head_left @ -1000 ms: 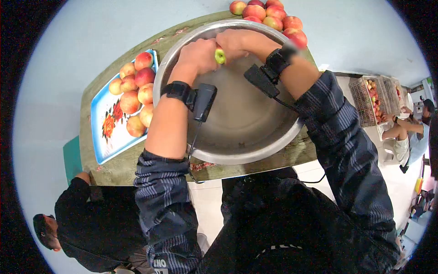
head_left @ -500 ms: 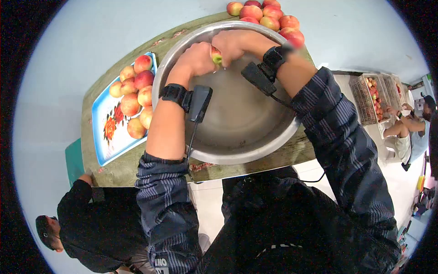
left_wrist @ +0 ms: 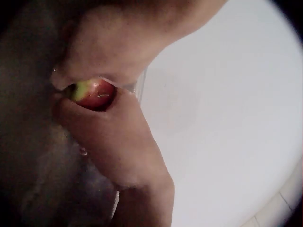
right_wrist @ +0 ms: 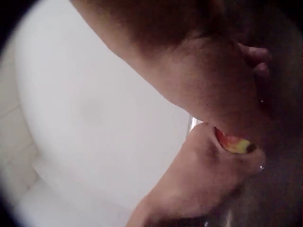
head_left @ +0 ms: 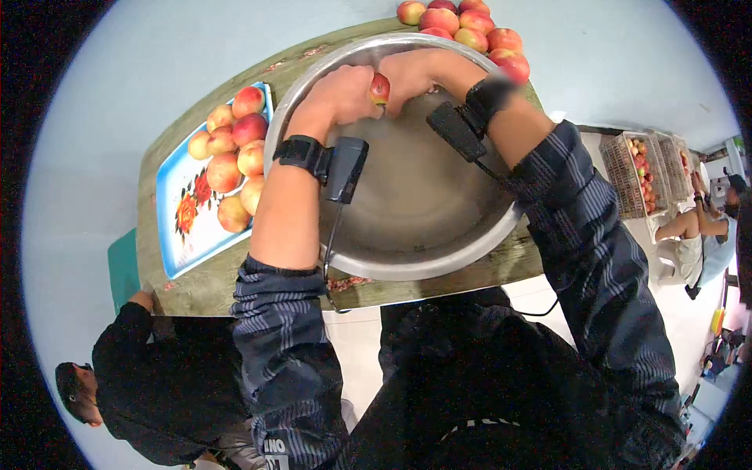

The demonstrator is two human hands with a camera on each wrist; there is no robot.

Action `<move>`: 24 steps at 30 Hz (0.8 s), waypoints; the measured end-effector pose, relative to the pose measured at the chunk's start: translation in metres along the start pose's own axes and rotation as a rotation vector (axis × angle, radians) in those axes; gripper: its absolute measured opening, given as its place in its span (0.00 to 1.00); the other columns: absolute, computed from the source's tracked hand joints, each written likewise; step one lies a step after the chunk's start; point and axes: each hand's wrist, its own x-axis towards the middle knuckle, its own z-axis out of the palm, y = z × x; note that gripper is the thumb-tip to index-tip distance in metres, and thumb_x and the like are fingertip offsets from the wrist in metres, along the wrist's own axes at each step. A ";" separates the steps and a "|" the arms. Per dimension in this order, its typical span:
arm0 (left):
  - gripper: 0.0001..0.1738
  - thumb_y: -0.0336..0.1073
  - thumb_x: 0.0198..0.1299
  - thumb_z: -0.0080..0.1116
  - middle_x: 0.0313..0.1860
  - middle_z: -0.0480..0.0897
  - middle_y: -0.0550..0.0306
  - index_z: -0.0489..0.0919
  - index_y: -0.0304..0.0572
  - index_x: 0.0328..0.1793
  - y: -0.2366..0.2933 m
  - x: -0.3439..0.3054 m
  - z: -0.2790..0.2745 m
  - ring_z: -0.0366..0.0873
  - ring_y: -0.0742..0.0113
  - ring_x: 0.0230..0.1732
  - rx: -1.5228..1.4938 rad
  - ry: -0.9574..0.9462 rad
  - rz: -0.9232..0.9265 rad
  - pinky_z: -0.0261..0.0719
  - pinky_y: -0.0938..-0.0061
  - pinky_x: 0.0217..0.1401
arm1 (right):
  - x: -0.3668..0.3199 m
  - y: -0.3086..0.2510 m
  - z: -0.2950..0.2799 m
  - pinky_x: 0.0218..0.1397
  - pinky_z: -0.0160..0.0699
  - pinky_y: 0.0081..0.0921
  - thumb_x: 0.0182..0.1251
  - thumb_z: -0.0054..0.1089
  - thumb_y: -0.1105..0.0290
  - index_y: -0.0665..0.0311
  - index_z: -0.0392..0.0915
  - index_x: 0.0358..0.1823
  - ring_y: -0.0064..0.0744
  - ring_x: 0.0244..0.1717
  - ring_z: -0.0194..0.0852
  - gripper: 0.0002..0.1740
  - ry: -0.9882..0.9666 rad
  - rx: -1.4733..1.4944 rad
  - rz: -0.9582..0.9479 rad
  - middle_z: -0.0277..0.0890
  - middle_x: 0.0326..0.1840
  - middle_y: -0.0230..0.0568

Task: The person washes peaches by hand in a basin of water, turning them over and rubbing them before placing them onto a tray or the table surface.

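Inside a wide metal basin point(head_left: 407, 271) of cloudy water, both hands meet near the far wall around one red and green peach point(head_left: 380, 88). The left hand point(head_left: 341, 95) grips it with curled fingers on its left side. From the right, the right hand point(head_left: 405, 77) closes around it, fingertips mostly hidden. In the left wrist view the peach point(left_wrist: 96, 93) shows wet, glossy skin between the two hands. Only a red and yellow-green strip of the peach point(right_wrist: 234, 143) shows in the right wrist view.
A flowered tray point(head_left: 174, 254) with several peaches stands left of the basin on the wooden table point(head_left: 427, 291). More peaches point(head_left: 472, 39) are heaped behind the basin. Crates of fruit point(head_left: 638, 176) and a seated person point(head_left: 709, 235) are far right; another person point(head_left: 168, 384) is at left.
The peach has turned between the hands: its green end faced up earlier, and now more of its red side shows. Both hands remain at the basin's far side.
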 end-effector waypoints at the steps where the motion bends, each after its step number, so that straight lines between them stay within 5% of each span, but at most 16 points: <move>1: 0.24 0.46 0.42 0.73 0.44 0.86 0.40 0.85 0.37 0.43 0.000 0.003 0.000 0.84 0.43 0.47 -0.027 0.000 0.029 0.83 0.55 0.52 | 0.002 0.007 0.000 0.34 0.78 0.38 0.41 0.73 0.61 0.68 0.82 0.27 0.40 0.30 0.82 0.18 -0.013 0.061 -0.016 0.81 0.25 0.48; 8: 0.26 0.47 0.39 0.73 0.42 0.86 0.38 0.86 0.35 0.42 -0.004 0.002 -0.001 0.85 0.43 0.45 -0.010 -0.077 -0.062 0.83 0.57 0.51 | 0.014 0.006 0.011 0.42 0.81 0.40 0.40 0.73 0.60 0.67 0.83 0.29 0.50 0.36 0.84 0.18 0.175 -0.243 -0.122 0.83 0.32 0.53; 11: 0.21 0.43 0.44 0.72 0.34 0.85 0.36 0.84 0.34 0.39 -0.006 -0.006 -0.003 0.84 0.40 0.37 -0.142 -0.010 -0.003 0.81 0.55 0.45 | 0.003 -0.007 0.008 0.44 0.82 0.42 0.40 0.74 0.62 0.65 0.84 0.30 0.52 0.39 0.84 0.17 0.256 -0.383 -0.091 0.84 0.35 0.53; 20: 0.20 0.43 0.41 0.74 0.29 0.85 0.52 0.84 0.35 0.35 -0.002 -0.010 -0.010 0.83 0.69 0.26 -0.527 -0.169 -0.108 0.83 0.69 0.35 | 0.003 -0.021 0.011 0.41 0.84 0.42 0.43 0.72 0.66 0.60 0.87 0.33 0.47 0.39 0.86 0.13 0.391 -0.655 -0.122 0.86 0.36 0.46; 24: 0.23 0.45 0.40 0.73 0.33 0.87 0.46 0.85 0.35 0.38 -0.001 -0.007 -0.007 0.86 0.57 0.32 -0.290 -0.081 -0.062 0.84 0.63 0.40 | -0.003 -0.015 0.012 0.42 0.84 0.43 0.50 0.69 0.61 0.58 0.88 0.36 0.47 0.40 0.87 0.13 0.378 -0.576 -0.076 0.87 0.38 0.45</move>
